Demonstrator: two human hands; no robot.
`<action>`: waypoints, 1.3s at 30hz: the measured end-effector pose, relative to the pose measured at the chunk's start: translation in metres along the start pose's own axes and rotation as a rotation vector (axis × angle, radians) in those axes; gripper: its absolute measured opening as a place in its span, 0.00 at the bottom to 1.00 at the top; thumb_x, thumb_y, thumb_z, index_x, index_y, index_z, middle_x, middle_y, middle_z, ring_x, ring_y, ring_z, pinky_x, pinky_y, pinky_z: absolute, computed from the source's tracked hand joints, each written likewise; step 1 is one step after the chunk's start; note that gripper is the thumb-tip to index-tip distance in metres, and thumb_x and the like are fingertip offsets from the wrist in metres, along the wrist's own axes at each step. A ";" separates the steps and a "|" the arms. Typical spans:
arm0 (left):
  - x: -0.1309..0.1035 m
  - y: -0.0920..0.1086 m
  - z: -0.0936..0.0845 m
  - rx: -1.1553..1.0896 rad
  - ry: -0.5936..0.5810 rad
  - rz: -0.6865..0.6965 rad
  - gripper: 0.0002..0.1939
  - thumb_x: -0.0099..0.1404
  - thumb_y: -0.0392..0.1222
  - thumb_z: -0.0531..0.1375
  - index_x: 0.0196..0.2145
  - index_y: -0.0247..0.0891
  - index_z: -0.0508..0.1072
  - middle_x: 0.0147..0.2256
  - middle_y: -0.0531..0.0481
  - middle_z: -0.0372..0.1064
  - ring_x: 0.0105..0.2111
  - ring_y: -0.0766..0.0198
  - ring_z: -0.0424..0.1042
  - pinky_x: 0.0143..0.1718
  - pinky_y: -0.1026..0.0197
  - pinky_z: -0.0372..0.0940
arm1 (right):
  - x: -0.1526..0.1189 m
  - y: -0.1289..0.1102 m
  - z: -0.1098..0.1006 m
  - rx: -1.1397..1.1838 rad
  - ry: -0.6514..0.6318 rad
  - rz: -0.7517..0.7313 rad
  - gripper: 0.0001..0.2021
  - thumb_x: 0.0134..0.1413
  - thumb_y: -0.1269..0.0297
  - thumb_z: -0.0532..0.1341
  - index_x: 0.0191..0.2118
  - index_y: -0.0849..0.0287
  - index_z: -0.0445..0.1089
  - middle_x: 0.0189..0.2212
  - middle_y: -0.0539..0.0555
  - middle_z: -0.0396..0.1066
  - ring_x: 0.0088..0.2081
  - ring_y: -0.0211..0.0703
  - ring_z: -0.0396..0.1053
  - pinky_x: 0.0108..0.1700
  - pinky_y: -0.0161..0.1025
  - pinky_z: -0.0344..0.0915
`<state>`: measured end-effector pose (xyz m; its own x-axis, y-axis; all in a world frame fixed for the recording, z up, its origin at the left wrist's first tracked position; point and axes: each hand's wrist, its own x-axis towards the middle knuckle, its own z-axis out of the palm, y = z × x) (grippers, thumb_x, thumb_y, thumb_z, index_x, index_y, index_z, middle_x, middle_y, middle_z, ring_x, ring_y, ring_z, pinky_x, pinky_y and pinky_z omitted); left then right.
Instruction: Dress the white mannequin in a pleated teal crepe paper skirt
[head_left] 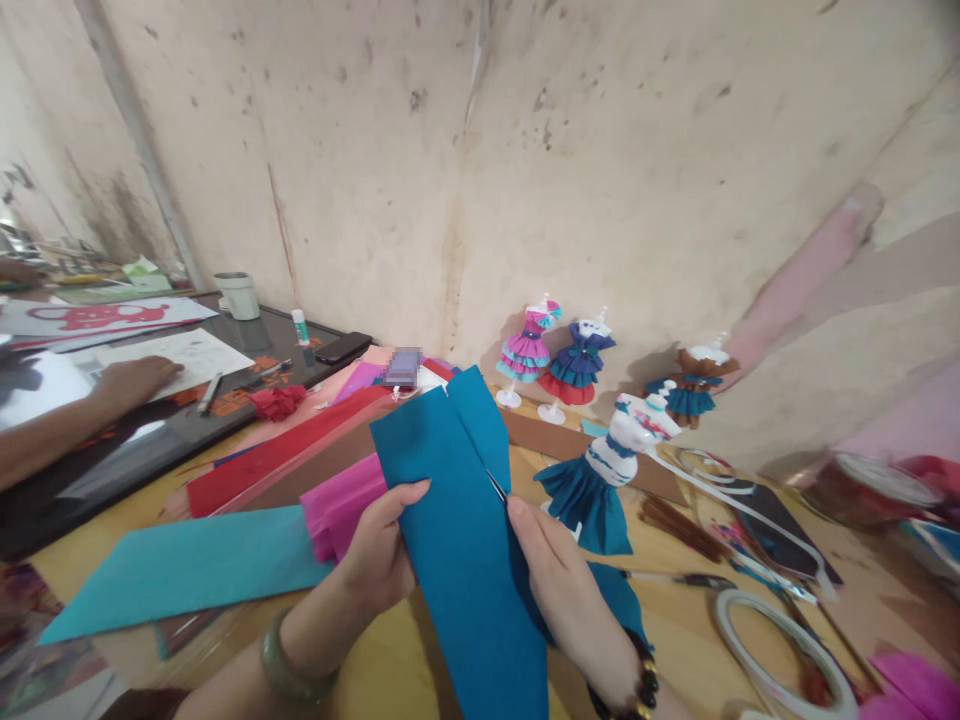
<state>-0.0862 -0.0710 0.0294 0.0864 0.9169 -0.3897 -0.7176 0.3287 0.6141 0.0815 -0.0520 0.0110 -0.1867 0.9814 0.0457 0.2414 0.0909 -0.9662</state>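
A folded sheet of dark teal-blue crepe paper [465, 560] stands raised in front of me, a slit running down from its top edge. My left hand [379, 545] pinches its left edge, thumb on the front face. In my right hand [559, 570] is a thin pointed metal blade [496, 487], its tip at the lower end of the slit; my fingers hide its handle, so I cannot tell which cutting tool it is. Right of the paper stands a small white dress form [630, 430] with a teal pleated skirt [592, 500].
Behind stand several more dressed mini forms [526, 345] along the wall. Light turquoise paper [202, 560] and a magenta roll [341, 505] lie left. Tape rolls [731, 650] lie right. Another person's hand [139, 385] rests on a drawing at far left, near a glue stick [301, 327].
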 end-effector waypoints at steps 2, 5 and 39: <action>0.000 -0.001 0.000 0.009 0.020 0.003 0.22 0.67 0.37 0.51 0.53 0.19 0.70 0.38 0.32 0.79 0.43 0.43 0.78 0.50 0.43 0.69 | 0.000 0.001 0.000 -0.008 -0.002 0.001 0.24 0.62 0.46 0.54 0.45 0.60 0.77 0.49 0.56 0.76 0.52 0.50 0.70 0.56 0.39 0.61; 0.001 -0.002 0.001 0.020 0.050 0.001 0.21 0.67 0.36 0.51 0.53 0.19 0.70 0.37 0.32 0.80 0.43 0.43 0.78 0.50 0.43 0.69 | 0.000 0.001 -0.001 -0.017 -0.014 -0.017 0.24 0.63 0.46 0.53 0.44 0.60 0.77 0.48 0.56 0.77 0.48 0.49 0.72 0.52 0.38 0.64; 0.008 0.012 -0.011 -0.105 0.045 0.132 0.16 0.63 0.37 0.55 0.43 0.28 0.77 0.34 0.37 0.81 0.38 0.45 0.80 0.49 0.43 0.70 | 0.001 -0.009 0.000 -0.001 -0.086 -0.052 0.22 0.64 0.48 0.51 0.32 0.58 0.72 0.34 0.53 0.77 0.40 0.48 0.71 0.45 0.37 0.63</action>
<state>-0.1017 -0.0617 0.0264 -0.0428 0.9387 -0.3422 -0.7889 0.1784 0.5880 0.0786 -0.0515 0.0196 -0.2800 0.9571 0.0742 0.2303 0.1420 -0.9627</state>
